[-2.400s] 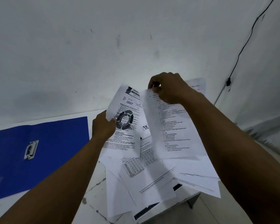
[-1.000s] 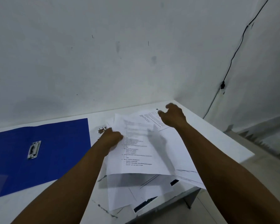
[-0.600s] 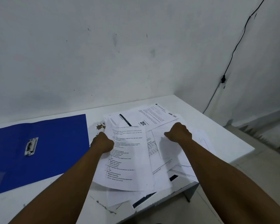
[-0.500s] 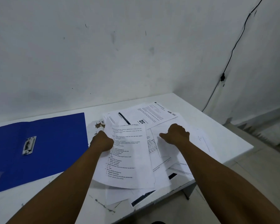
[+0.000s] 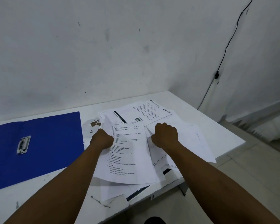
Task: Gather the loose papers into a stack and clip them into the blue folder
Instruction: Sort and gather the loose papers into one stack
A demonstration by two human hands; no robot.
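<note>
Several loose printed papers [image 5: 131, 152] lie in a messy pile on the right half of the white table [image 5: 205, 120]. My left hand [image 5: 102, 139] grips the left edge of the top sheet, which curls up slightly. My right hand [image 5: 166, 135] is curled on the sheets beside it, apparently gripping them; its fingertips are hidden. The blue folder [image 5: 44, 143] lies open and flat to the left, with its metal clip [image 5: 23, 144] in the middle, holding nothing.
A wall stands right behind the table. A black cable [image 5: 223, 59] runs down the wall at the right. Some papers hang over the table's front edge [image 5: 152, 196]. A patch of chipped paint [image 5: 94, 123] lies between folder and papers. Tiled floor is at the right.
The papers, held up in the air earlier, now lie on the table. My right hand moved from the far sheets back to the middle of the pile. The left hand kept its grip.
</note>
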